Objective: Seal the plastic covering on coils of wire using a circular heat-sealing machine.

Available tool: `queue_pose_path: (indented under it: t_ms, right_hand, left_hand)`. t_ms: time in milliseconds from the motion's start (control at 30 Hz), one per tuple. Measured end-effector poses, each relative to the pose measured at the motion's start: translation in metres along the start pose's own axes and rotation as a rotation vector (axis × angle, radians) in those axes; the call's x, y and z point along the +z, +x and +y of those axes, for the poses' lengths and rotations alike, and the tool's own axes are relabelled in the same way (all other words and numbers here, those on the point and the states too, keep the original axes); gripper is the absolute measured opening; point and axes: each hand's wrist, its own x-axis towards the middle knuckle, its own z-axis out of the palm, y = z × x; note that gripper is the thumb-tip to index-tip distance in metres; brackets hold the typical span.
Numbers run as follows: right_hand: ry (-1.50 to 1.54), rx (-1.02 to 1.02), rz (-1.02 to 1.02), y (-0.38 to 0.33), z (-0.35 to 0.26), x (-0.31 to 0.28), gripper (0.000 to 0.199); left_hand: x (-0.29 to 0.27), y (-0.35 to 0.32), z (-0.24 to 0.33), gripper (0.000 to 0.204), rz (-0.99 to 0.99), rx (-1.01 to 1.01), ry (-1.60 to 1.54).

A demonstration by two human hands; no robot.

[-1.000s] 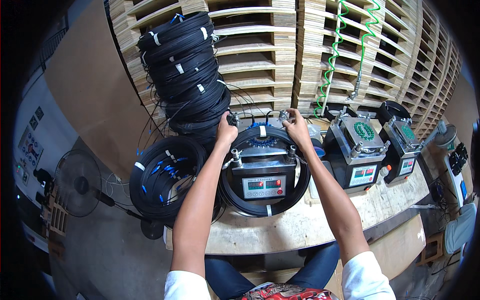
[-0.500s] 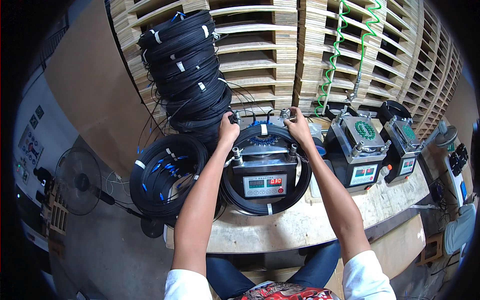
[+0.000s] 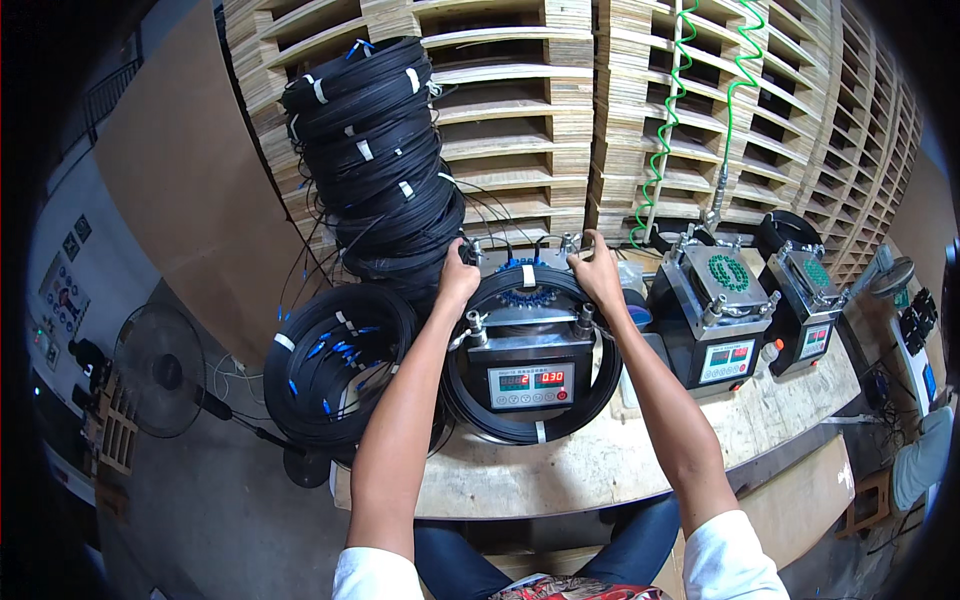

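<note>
A fibre polishing machine [image 3: 530, 353] with a dark body and lit panel stands before me on the table. A coil of black cable [image 3: 468, 410] with white ties rings it, and blue connectors [image 3: 528, 298] sit in a circle on its top. My left hand [image 3: 459, 275] is closed around the far left clamp post, its fingers partly hidden. At the far right clamp post [image 3: 569, 243], my right hand [image 3: 600, 272] has thumb and forefinger around the post. The near clamp posts, at the front corners, are untouched.
To the left lies another black cable coil [image 3: 285, 395] with blue connectors, before a tall stack of coils [image 3: 375, 160]. Two similar machines [image 3: 705, 325] stand on the right of the wooden table [image 3: 500, 490]. Wooden pallets [image 3: 500, 130] rise behind; a fan [image 3: 160, 370] is at left.
The view has tilted slightly, so everything sits lower. A red digit now shows on the left part of the machine's display. Both hands remain at the far clamp posts.
</note>
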Motion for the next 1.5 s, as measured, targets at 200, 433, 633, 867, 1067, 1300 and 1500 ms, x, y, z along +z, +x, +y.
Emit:
queue_pose_path:
  t_ms: [200, 433, 633, 867, 1067, 1300, 1500]
  right_hand:
    - [0.153, -0.098, -0.090, 0.024, 0.038, 0.010, 0.062]
    - [0.249, -0.037, -0.106, 0.017, 0.025, 0.012, 0.061]
    - [0.137, -0.055, -0.192, 0.018, 0.023, 0.009, 0.056]
    - [0.166, -0.059, -0.204, 0.022, 0.031, 0.011, 0.059]
    - [0.149, -0.017, -0.161, 0.012, 0.018, 0.001, 0.054]
    - [0.755, 0.367, -0.226, 0.039, 0.026, -0.012, 0.056]
    - [0.435, 0.358, -0.240, 0.086, 0.049, 0.024, 0.044]
  left_hand:
    - [0.006, 0.001, 0.006, 0.067, -0.011, 0.004, 0.035]
    - [-0.006, -0.007, 0.015, 0.074, -0.011, -0.019, 0.042]
    - [-0.005, -0.002, 0.008, 0.075, -0.064, -0.014, -0.014]
    - [-0.004, -0.003, 0.008, 0.068, -0.066, 0.000, 0.012]
    - [0.007, -0.002, 0.009, 0.051, 0.064, 0.077, 0.063]
    - [-0.001, -0.017, 0.020, 0.033, 0.247, 0.349, 0.180]
    - [-0.011, -0.019, 0.020, 0.029, 0.204, 0.409, 0.203]
